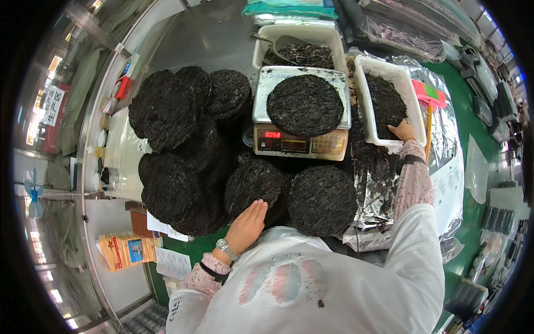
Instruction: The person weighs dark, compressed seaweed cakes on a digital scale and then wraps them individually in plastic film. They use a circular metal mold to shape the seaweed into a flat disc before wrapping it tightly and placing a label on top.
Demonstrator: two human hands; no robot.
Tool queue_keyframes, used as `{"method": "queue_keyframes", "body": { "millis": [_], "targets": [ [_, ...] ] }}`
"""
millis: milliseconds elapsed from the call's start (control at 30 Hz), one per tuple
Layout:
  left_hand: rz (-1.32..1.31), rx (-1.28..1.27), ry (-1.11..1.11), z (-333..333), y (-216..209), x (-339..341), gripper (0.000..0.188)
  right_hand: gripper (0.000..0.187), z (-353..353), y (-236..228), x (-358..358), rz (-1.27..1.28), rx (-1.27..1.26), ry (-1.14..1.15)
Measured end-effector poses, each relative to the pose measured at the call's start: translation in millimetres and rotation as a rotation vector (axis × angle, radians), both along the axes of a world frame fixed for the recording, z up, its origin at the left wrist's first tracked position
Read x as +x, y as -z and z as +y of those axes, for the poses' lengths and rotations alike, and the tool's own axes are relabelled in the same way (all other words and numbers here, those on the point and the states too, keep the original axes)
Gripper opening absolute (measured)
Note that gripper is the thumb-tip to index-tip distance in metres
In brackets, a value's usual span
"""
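Note:
My left hand (247, 224) lies open, fingers stretched and together, on the near edge of a black, rough, round pressed cake (253, 186). Beside it is another such cake (322, 199). A third cake (305, 105) rests flat on the metal pan of a digital scale (282, 146), whose red display is lit. At the right, my right hand (401, 131) reaches into the near end of a white plastic tub (418, 119) of loose dark flakes (385, 100). Its fingers are bent down at the flakes; the fingertips and anything in them are hidden.
Stacks of black cakes (164, 111) fill the table's left side. Behind the scale stands a second white tub (338, 42) of flakes with a scoop (283, 49) in it. A pink-and-green brush (428, 92) with a yellow handle lies right of the near tub, on silver foil (453, 136).

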State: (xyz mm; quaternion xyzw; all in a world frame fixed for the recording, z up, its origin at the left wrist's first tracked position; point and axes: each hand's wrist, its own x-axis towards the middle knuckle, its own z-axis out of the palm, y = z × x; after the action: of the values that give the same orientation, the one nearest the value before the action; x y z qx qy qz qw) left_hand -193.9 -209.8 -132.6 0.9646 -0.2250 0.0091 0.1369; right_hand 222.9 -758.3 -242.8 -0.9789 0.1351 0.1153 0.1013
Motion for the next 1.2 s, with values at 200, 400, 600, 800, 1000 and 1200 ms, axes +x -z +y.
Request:
{"method": "queue_keyframes", "body": {
  "millis": [200,400,600,800,1000,1200],
  "targets": [
    [-0.223,-0.242,-0.399,17,-69,13,0.047,0.109,-25,11,8,0.088,0.071,-0.014],
    [-0.089,-1.320,-0.883,16,-102,62,0.039,0.049,114,-98,-66,-0.465,0.908,-0.133],
    [0.340,-1.769,-0.705,-36,-75,112,0.043,0.062,255,-171,-194,0.205,1.662,-0.195],
    [0.063,-1.051,-0.756,-66,-66,122,0.032,0.036,288,-175,-241,-0.512,0.773,-0.452],
    [0.077,-0.943,-0.775,-75,-64,121,0.030,0.042,298,-172,-254,-0.799,0.555,-0.765],
    [0.079,-1.085,-0.708,-67,-70,131,0.032,0.032,292,-198,-250,-0.560,0.808,-0.431]
  ]
}}
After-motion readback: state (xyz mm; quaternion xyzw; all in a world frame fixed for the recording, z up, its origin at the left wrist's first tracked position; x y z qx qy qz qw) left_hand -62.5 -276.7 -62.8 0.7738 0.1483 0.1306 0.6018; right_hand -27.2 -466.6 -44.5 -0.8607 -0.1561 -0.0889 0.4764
